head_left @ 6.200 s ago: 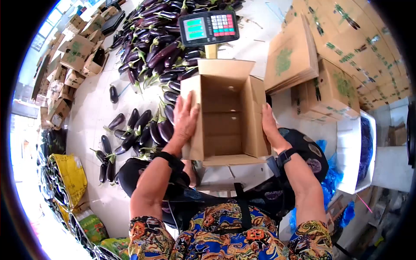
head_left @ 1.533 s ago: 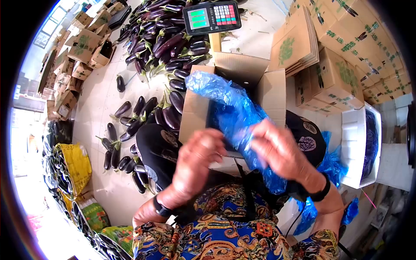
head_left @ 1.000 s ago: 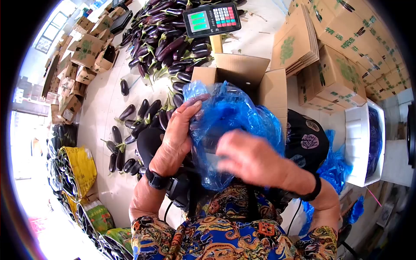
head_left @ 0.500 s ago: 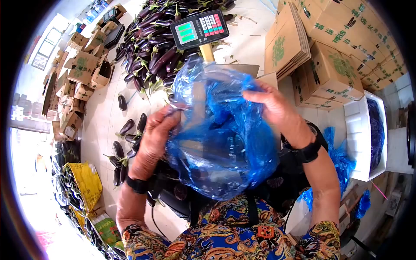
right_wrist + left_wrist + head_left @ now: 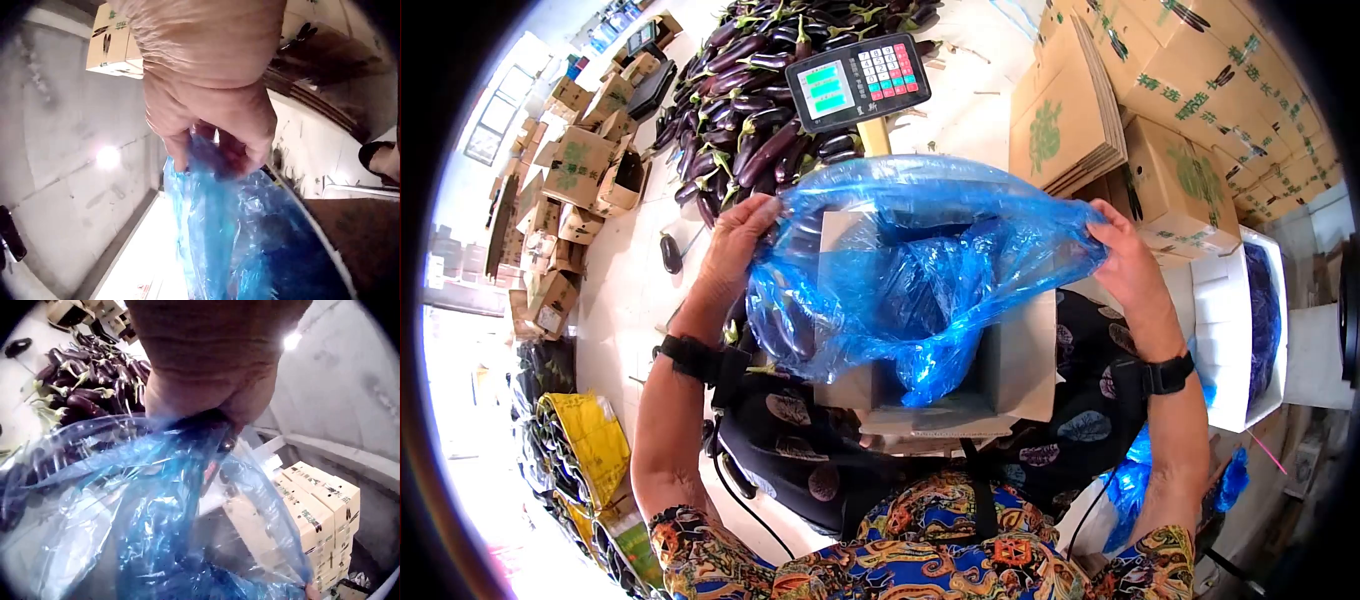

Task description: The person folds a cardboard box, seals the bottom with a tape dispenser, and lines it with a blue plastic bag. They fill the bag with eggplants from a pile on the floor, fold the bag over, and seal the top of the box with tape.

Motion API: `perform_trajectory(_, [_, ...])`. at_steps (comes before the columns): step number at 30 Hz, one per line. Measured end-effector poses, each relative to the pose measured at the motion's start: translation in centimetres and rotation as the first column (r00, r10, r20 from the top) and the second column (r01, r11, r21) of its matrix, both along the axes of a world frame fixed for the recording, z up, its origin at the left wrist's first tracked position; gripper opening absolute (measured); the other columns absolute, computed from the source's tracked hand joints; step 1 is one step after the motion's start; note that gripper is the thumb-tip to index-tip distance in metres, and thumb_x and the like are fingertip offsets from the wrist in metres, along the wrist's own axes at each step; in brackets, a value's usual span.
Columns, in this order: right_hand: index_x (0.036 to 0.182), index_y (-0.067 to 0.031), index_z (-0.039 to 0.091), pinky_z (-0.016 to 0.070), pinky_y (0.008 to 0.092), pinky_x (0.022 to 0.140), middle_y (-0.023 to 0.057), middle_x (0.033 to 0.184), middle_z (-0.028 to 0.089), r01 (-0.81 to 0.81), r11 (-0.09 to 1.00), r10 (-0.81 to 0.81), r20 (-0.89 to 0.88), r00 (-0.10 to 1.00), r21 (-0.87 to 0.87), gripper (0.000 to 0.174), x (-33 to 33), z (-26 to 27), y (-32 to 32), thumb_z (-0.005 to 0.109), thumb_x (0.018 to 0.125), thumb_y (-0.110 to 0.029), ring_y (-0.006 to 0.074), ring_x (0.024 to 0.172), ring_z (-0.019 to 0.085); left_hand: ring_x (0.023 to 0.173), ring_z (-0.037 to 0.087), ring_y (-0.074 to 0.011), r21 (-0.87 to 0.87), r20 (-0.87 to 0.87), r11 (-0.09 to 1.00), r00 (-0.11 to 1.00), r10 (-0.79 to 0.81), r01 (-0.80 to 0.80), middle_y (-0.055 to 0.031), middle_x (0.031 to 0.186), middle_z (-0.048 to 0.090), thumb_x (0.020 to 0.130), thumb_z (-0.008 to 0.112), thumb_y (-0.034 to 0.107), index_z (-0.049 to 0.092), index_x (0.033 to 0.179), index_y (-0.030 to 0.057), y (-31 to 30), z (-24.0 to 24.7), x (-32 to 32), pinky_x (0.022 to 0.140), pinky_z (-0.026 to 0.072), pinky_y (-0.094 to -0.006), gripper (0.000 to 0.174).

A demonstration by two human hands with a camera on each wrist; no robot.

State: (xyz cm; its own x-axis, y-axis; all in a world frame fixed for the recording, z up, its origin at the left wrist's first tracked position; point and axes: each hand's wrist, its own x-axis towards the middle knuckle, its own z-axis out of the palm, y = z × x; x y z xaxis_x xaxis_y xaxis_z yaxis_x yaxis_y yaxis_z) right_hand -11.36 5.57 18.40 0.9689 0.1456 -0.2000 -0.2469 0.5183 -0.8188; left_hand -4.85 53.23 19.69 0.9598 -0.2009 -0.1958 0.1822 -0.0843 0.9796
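Observation:
A thin blue plastic bag (image 5: 920,270) is stretched wide between both hands over an open cardboard box (image 5: 1030,360). My left hand (image 5: 738,240) pinches the bag's edge at the left, and my right hand (image 5: 1130,262) grips the opposite edge. Part of the bag sags into the box, with a bunched end hanging over the side nearest the body. In the right wrist view, thumb and fingers close on gathered plastic (image 5: 212,219). The left wrist view shows the film (image 5: 156,525) spreading down from the hand, whose fingertips are mostly hidden.
A scale display (image 5: 858,82) on a yellow post stands just beyond the box. Behind it lies a large heap of eggplants (image 5: 740,110). Flattened cartons (image 5: 1065,110) and stacked boxes (image 5: 1200,90) are at the right, near a white foam box (image 5: 1238,330). Yellow sacks (image 5: 585,445) stand at the left.
The upright empty box was held by its sides earlier; then the crumpled blue bag appeared over it. The hands have since opened the bag out and moved apart, spreading it above the box.

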Motion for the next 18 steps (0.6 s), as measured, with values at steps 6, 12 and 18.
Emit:
perform_trajectory(6, [0.106,-0.0071,0.060,0.0483,0.0261,0.079,0.0012,0.093,0.064,-0.006,0.934,-0.084,-0.237,0.968,-0.358,0.022,-3.4,1.4,-4.0,0.068,0.088,-0.014,0.0118,0.088,0.061,0.072,0.060,-0.0085,0.253,-0.336,0.646,0.691,-0.640,0.721,0.0009,0.078,0.063,0.097,0.064,0.036,0.071,0.104,0.0045,-1.3,-1.6,-1.7,0.066,0.0502,-0.0244,0.033])
perform_trajectory(12, [0.099,-0.0067,0.061,0.0451,0.0233,0.072,0.0002,0.084,0.063,-0.342,0.771,0.211,-0.291,0.933,-0.537,0.017,-3.4,0.7,-7.0,0.066,0.088,-0.018,0.0089,0.077,0.058,0.073,0.062,-0.0082,0.040,-0.457,0.740,0.671,-0.584,0.671,-0.0003,0.084,0.066,0.101,0.058,0.030,0.070,0.106,0.0026,-3.9,1.0,-3.1,0.066,0.0524,-0.0243,0.030])
perform_trajectory(18, [0.105,-0.0050,0.061,0.0460,0.0271,0.080,0.0054,0.095,0.065,-0.108,0.859,-0.005,-0.219,0.976,-0.501,0.019,1.9,-0.9,-6.2,0.066,0.089,-0.015,0.0156,0.086,0.060,0.079,0.056,-0.0032,0.158,-0.108,0.964,0.974,-0.197,0.212,0.0056,0.084,0.063,0.101,0.058,0.028,0.069,0.101,0.0057,-3.8,-3.4,2.2,0.070,0.0470,-0.0209,0.025])
